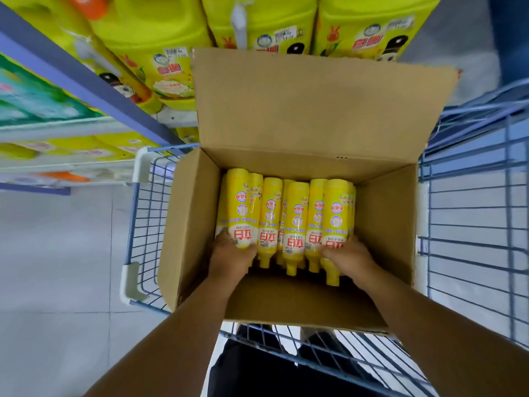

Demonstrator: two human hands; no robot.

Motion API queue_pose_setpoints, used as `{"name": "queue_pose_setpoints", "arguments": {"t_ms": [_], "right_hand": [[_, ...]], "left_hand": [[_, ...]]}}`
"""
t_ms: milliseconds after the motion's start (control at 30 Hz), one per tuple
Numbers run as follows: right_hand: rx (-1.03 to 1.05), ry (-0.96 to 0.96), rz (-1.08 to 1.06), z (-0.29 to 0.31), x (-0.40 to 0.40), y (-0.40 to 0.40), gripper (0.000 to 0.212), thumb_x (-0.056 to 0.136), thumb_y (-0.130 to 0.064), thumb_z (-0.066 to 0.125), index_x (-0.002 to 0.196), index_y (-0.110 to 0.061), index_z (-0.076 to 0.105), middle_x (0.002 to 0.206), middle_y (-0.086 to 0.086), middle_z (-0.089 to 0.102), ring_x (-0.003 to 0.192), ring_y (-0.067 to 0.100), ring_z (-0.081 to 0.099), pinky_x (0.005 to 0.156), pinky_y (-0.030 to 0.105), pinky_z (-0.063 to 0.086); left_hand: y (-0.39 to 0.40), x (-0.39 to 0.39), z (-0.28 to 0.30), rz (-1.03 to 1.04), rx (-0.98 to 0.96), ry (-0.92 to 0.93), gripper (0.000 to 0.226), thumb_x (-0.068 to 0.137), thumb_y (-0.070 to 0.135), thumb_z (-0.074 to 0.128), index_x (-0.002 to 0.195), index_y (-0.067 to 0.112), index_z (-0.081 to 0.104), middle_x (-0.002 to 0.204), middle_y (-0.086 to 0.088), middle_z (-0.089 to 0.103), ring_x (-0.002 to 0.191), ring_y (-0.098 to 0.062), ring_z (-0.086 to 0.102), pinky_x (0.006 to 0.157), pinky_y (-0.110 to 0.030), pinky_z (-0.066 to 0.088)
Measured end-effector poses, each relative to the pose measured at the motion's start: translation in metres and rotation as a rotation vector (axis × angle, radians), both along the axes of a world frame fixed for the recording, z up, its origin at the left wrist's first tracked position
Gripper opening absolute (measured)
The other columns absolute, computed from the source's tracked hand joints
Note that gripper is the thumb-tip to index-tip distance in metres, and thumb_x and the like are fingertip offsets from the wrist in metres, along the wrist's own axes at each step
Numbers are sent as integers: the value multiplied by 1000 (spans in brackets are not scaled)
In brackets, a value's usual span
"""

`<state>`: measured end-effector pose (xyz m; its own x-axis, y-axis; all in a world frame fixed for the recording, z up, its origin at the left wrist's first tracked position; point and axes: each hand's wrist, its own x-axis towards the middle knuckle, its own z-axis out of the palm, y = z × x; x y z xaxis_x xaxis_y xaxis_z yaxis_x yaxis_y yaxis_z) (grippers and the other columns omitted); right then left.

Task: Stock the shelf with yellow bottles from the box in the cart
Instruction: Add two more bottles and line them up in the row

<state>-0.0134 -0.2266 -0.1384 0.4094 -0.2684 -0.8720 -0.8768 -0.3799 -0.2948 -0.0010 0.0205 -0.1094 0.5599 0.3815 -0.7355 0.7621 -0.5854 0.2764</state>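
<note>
An open cardboard box [189, 233] stands in a blue wire cart [472, 213]. Several yellow bottles [296, 222] lie packed inside it, caps pointing toward me. My left hand [232, 257] grips the leftmost yellow bottle [240, 207] near its neck. My right hand [350, 257] curls round the rightmost yellow bottle [336, 213] at its lower end. Both forearms reach down into the box. The shelf [83, 81] with blue rails runs along the left.
Large yellow-green jugs [160, 47] with printed labels fill the shelf beyond the box's raised flap [315, 110]. Green and yellow packs [37, 101] sit on the left shelves. Grey tiled floor [57, 253] lies left of the cart. My dark trousers show below the cart.
</note>
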Motion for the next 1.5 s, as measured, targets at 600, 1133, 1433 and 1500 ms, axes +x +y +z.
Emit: {"name": "queue_pose_setpoints", "arguments": {"t_ms": [600,1133,1433,1500], "right_hand": [[414,-4,-495,144,-40,75,47,89,-43,71,112,-3,65,73,16,72,57,25,66,59,37,60],[655,-493,-61,285,-86,157,50,84,-55,71,116,-17,66,91,7,76,74,23,70,61,36,54],[725,-650,205,357,-98,260,48,85,-59,68,112,-19,69,92,5,77,75,21,71,61,32,51],[764,-671,216,373,-99,292,39,92,-48,66,113,-14,67,89,8,76,68,23,68,61,36,52]], "left_hand": [[0,-20,129,95,-302,-63,46,85,56,67,102,14,55,89,-5,59,69,-21,62,61,-42,62],[63,-122,274,287,-373,-562,28,86,53,67,101,29,70,85,8,73,79,-9,69,64,-26,50],[155,-152,347,448,-423,-776,43,82,59,66,84,17,74,69,-3,74,63,-20,71,65,-39,58],[186,-155,355,461,-429,-826,40,82,57,68,83,17,74,66,-1,72,59,-18,67,61,-38,56]]}}
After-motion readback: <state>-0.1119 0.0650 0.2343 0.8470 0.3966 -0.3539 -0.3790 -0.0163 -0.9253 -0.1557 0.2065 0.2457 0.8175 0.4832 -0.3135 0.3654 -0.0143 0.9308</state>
